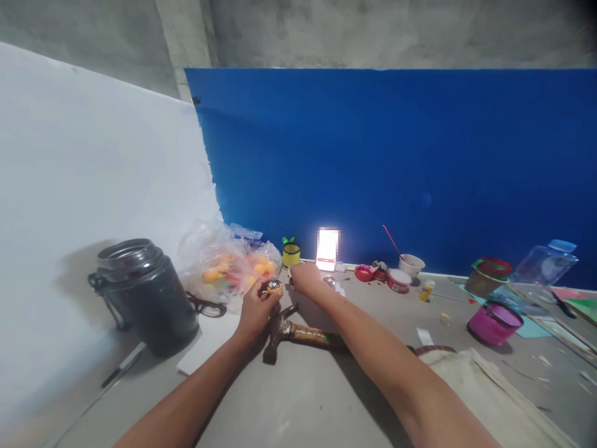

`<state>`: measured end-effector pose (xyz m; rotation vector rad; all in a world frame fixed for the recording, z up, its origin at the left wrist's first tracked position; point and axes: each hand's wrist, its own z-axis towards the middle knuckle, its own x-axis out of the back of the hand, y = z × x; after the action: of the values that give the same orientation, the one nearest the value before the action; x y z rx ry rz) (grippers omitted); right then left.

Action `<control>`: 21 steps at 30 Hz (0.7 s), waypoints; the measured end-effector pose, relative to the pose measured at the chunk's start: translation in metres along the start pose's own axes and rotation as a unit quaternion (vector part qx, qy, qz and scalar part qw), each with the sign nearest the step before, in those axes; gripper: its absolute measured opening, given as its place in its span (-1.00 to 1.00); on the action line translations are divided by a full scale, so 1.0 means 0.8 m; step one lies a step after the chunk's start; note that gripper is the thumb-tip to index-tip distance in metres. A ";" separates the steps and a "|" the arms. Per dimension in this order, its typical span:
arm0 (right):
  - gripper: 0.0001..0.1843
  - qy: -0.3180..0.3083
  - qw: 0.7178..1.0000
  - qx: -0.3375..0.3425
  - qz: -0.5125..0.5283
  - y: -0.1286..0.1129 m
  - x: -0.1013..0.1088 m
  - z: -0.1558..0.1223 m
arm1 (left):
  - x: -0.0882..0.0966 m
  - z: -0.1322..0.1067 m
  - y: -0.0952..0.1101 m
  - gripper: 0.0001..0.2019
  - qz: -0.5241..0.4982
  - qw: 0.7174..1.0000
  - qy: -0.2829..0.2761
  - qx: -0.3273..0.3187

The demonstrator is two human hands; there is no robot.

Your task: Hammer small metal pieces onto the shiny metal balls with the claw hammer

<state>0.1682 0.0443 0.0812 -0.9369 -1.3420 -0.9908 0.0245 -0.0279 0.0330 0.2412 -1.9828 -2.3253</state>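
My left hand [255, 313] is closed on a small orange ball with a shiny silver top [275, 286], held upright between thumb and fingers. My right hand [304, 279] reaches forward, just in front of a yellow cup [291, 254] with a green decoration. Its fingers point away and are hidden behind the hand, so anything in them does not show. Beside my right wrist sits a crumpled silver foil piece [330, 282]. Below both hands lies a claw hammer [310, 335], its handle passing under my right forearm.
A dark wide-mouthed flask [148, 298] and black glasses [208, 307] stand left. Behind are a plastic bag of orange balls [228, 267] and a lit phone [326, 250]. To the right are a white bowl [411, 266], a pink cup [494, 323], a clear bottle [543, 264] and cloth [489, 389].
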 end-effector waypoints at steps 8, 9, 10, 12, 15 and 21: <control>-0.69 0.019 1.000 -0.005 0.015 0.005 -0.004 -0.002 | -0.001 -0.001 0.000 -0.46 0.009 1.000 -0.018 0.003; -0.70 0.022 1.000 -0.008 0.019 0.006 -0.004 -0.001 | -0.001 -0.001 0.000 -0.47 0.007 1.000 -0.019 0.003; -0.70 0.026 0.999 -0.011 0.023 0.006 -0.004 0.000 | -0.001 -0.002 0.000 -0.48 0.006 1.000 -0.019 0.004; -0.70 0.032 0.999 -0.017 0.033 0.007 -0.004 0.002 | -0.002 -0.002 0.000 -0.50 0.005 1.000 -0.019 0.003; -0.69 0.039 0.998 -0.024 0.048 0.008 -0.004 0.003 | -0.002 -0.002 -0.002 -0.53 0.005 1.000 -0.018 -0.002; -0.66 0.034 0.997 -0.029 0.068 0.012 -0.008 0.002 | -0.001 -0.001 -0.003 -0.54 0.018 1.000 -0.018 -0.006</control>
<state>0.1767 0.0488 0.0748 -1.0163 -1.1832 -0.9535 0.0255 -0.0286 0.0308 0.1622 -1.9711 -2.3364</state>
